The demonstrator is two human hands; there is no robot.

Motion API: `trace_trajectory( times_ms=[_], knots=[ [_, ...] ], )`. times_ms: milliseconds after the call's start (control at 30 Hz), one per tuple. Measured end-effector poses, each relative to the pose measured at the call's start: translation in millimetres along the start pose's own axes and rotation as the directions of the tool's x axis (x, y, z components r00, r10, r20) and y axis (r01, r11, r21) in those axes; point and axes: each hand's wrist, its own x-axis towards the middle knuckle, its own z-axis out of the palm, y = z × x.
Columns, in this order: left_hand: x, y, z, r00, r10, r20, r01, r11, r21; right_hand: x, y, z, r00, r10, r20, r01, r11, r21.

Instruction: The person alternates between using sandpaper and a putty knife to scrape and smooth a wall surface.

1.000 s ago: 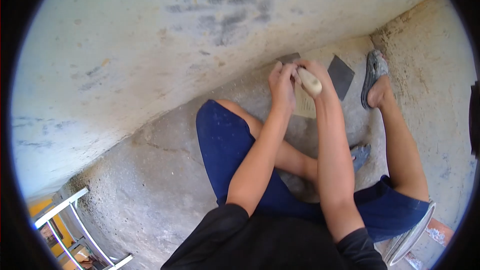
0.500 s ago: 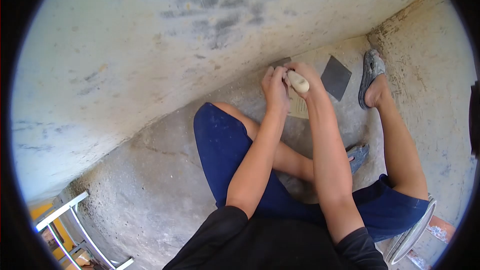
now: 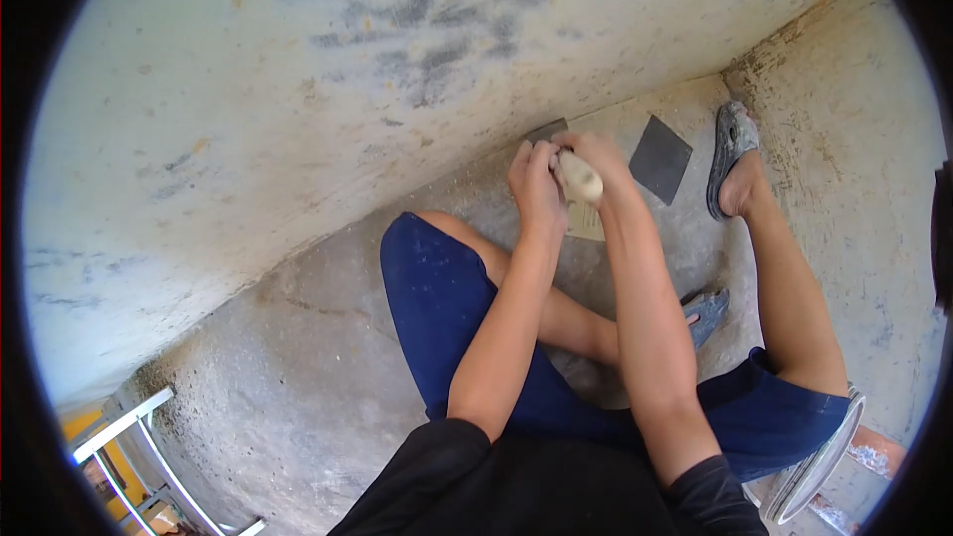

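Observation:
Both my hands are close together over the floor by the base of the wall. My right hand (image 3: 604, 161) is closed round a tool whose pale, cream-coloured rounded handle (image 3: 580, 179) points back towards me; the tool's working end is hidden. Right beside it, my left hand (image 3: 537, 185) has its fingers curled in at the front of the tool; what they pinch is hidden. A dark grey flat piece (image 3: 548, 129) shows just beyond my fingers. Under my hands lies a tan printed sheet (image 3: 586, 222). To the right of them is a dark grey square sheet (image 3: 661, 161).
A pale wall (image 3: 248, 119) with dark smudges rises in front and to the left. Another wall (image 3: 844, 139) meets it at the right corner. My sandalled foot (image 3: 733, 154) rests near that corner. A metal frame (image 3: 149, 427) stands at lower left, and a round pail-like rim (image 3: 839, 462) at lower right.
My hands and the handle have moved slightly left, and the handle's end has tilted lower. The whole view has shifted a little; the sheets stay on the floor.

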Motion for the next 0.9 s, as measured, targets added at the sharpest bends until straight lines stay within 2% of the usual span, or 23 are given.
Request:
trace_trajectory(
  times_ms=[67, 133, 167, 200, 233, 267, 300, 333, 400, 433, 467, 500, 533, 567, 600, 633, 667, 733, 767, 800, 867, 900],
  knots=[
    [0, 8, 5, 1.000, -0.011, -0.017, 0.011, 1.000, 0.020, 9, 0, 1, 1.000, 0.021, -0.012, -0.020, 0.998, 0.055],
    [-1, 3, -4, 1.000, 0.006, 0.003, -0.006, 0.999, 0.047, 4, 8, 11, 0.997, 0.072, -0.008, -0.060, 0.883, 0.465],
    [-1, -1, -2, 1.000, 0.014, 0.003, -0.014, 1.000, 0.018, 1, 9, 10, 0.997, 0.070, -0.015, -0.055, 0.883, 0.466],
    [-5, 5, 4, 1.000, 0.021, 0.016, -0.021, 1.000, 0.013, 2, 10, 8, 0.997, -0.065, -0.051, 0.077, 0.957, 0.280],
    [-16, 16, 10, 1.000, 0.010, -0.020, -0.010, 1.000, 0.017, 3, 10, 7, 0.978, -0.202, -0.060, 0.206, 0.975, 0.077],
    [-21, 22, 14, 0.998, -0.003, -0.061, 0.004, 1.000, 0.020, 2, 12, 6, 0.944, -0.329, -0.040, 0.322, 0.938, -0.129],
    [-13, 22, 12, 0.998, -0.002, -0.062, 0.003, 1.000, 0.017, -18, -39, 7, 0.956, 0.286, -0.067, -0.243, 0.897, 0.369],
    [-8, 19, 3, 0.999, 0.023, -0.034, -0.022, 0.999, 0.035, -17, -34, 9, 0.952, 0.301, -0.060, -0.259, 0.893, 0.369],
    [-12, 15, 0, 0.999, 0.046, 0.004, -0.046, 0.998, 0.052, -3, -22, 8, 0.980, 0.195, 0.050, -0.198, 0.892, 0.405],
    [-16, 16, 5, 0.998, 0.043, -0.049, -0.042, 0.998, 0.038, 0, -9, 9, 0.982, 0.185, 0.044, -0.187, 0.895, 0.405],
    [-17, 18, 10, 0.994, 0.038, -0.102, -0.036, 0.999, 0.023, 1, 5, 11, 0.992, -0.119, -0.033, 0.118, 0.993, -0.021],
    [-10, 19, 11, 0.994, 0.044, -0.096, -0.043, 0.999, 0.015, 5, 12, 12, 0.909, -0.415, 0.030, 0.383, 0.807, -0.449],
    [-4, 19, 6, 0.995, 0.060, -0.074, -0.059, 0.998, 0.015, 7, -6, 12, 0.907, -0.419, 0.035, 0.389, 0.803, -0.451],
    [-9, 17, -5, 0.996, 0.060, -0.069, -0.058, 0.998, 0.027, 3, -20, 18, 0.996, -0.075, -0.040, 0.076, 0.997, 0.026],
    [-17, 13, -11, 0.996, 0.046, -0.082, -0.044, 0.998, 0.034, -4, -27, 20, 0.959, 0.278, 0.051, -0.266, 0.828, 0.493],
    [-13, 12, -8, 0.995, 0.051, -0.085, -0.051, 0.999, 0.003, 0, -22, 22, 0.945, 0.311, 0.103, -0.299, 0.694, 0.655],
    [-7, 13, -4, 0.995, 0.057, -0.087, -0.060, 0.998, -0.029, 1, -15, 29, 0.950, 0.296, 0.098, -0.286, 0.699, 0.656],
    [-4, 19, 0, 0.990, 0.041, -0.134, -0.042, 0.999, -0.006, -3, -16, 41, 0.963, 0.205, -0.174, -0.113, 0.896, 0.429],
    [-1, 20, -1, 0.993, 0.047, -0.109, -0.048, 0.999, -0.010, -4, -11, 32, 0.997, 0.065, -0.043, -0.043, 0.922, 0.385],
    [-8, 18, -9, 0.995, 0.037, -0.098, -0.037, 0.999, -0.003, -12, -8, 33, 0.996, 0.089, -0.032, -0.069, 0.919, 0.387],
    [-5, 16, -7, 0.995, 0.065, -0.076, -0.061, 0.997, 0.054, -1, -20, 25, 0.928, 0.346, 0.139, -0.363, 0.753, 0.549],
    [-10, 20, -2, 0.991, 0.047, -0.127, -0.048, 0.999, 0.001, -2, -27, 26, 0.934, 0.333, 0.133, -0.348, 0.758, 0.552]
  ],
)
